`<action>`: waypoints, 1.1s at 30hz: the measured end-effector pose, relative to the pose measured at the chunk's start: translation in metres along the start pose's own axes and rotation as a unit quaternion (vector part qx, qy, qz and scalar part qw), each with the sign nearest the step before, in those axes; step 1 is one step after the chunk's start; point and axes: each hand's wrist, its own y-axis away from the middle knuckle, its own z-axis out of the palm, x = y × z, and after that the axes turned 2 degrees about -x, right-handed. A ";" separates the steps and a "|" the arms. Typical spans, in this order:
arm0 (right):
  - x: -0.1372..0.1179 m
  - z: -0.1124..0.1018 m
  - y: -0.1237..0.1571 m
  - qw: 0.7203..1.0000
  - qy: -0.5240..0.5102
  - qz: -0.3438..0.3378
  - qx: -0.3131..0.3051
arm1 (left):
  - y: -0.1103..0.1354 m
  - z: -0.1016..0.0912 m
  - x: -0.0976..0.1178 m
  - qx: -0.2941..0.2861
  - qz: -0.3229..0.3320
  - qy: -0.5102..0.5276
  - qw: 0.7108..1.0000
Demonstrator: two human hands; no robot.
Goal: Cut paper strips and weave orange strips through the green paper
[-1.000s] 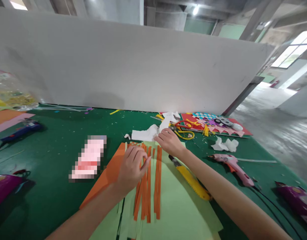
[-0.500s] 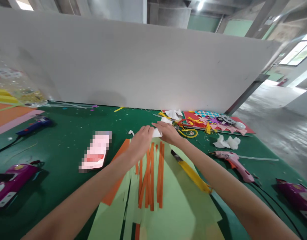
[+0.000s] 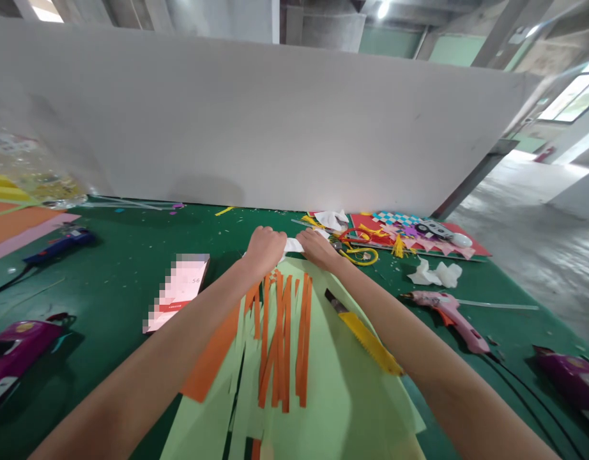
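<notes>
My left hand is closed on one end of a white tissue. From the other side, my right hand grips the same tissue, and a short piece of it shows between my fists. Both hands are at the far edge of a light green paper sheet. Several thin orange paper strips lie on this sheet below my hands. A yellow utility knife rests beside my right forearm. Under my left forearm is a wider orange paper piece, partly covered.
A phone lies left of the papers. Pink glue gun, crumpled tissues and yellow-handled scissors are on the right. A blue tool and purple device lie left. A white panel stands behind.
My left hand has moved slightly left and up and curled tighter, widening the gap between my hands. The tissue now spans that gap. The papers appear slightly lower and to the left.
</notes>
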 end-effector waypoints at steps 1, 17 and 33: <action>-0.002 0.001 -0.001 1.000 0.010 0.004 -0.001 | 0.002 -0.003 0.002 -0.009 0.000 0.001 1.000; -0.025 -0.036 -0.045 0.999 0.039 -0.001 -0.011 | 0.025 -0.018 -0.014 -0.053 -0.097 0.119 0.987; -0.011 -0.086 -0.013 0.991 0.008 0.006 -0.134 | 0.062 -0.023 -0.023 0.056 0.035 0.126 0.990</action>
